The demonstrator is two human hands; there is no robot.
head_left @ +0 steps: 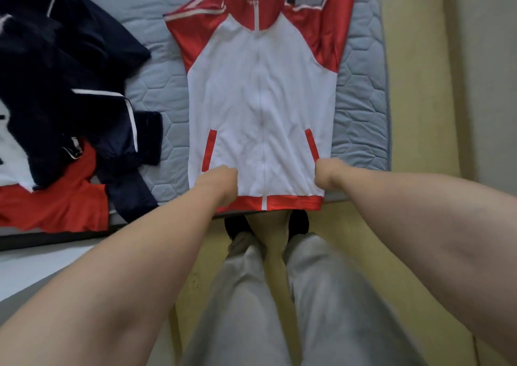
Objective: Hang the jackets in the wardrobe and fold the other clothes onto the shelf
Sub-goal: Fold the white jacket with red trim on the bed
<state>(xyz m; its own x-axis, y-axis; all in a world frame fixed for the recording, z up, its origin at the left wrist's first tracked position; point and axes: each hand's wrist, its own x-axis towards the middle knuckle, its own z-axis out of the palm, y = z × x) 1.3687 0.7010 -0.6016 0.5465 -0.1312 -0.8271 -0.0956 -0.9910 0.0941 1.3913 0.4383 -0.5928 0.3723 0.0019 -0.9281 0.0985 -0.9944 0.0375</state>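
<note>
Bed (pixel 361 91): quilted blue-grey mattress top, fills the upper part of the view, near edge running just ahead of my legs. Yellowish floor (pixel 363 239) below and to the right of it.

Red-and-white jacket (pixel 260 99): laid flat on the bed, front up, white zip (pixel 261 113) closed down the middle. White body, red shoulders and collar at the far end, sleeves look tucked in along the sides. Red hem band (pixel 293 202) lies right at the mattress edge nearest me.

Heap of dark navy clothes (pixel 56 71): on the bed to the left of the jacket, rumpled, white piping showing, apart from the jacket with bare mattress between. A red and white garment (pixel 56 206) lies partly under that heap, at the near left edge of the bed.

My grey trousers (pixel 321 295): standing at the bed's edge, dark footwear (pixel 299 223) just under the jacket hem.

Red pocket trims: one on the left (pixel 209 150), one on the right (pixel 312 144), slanting toward the hem.

Left hand (pixel 216 182): grip curled tight onto the jacket's lower left, just below the left pocket trim, above the hem band. Fingertips hidden under the knuckles.

Right hand (pixel 326 175): grip curled the same way on the jacket's lower right edge, at the foot of the right pocket trim
</note>
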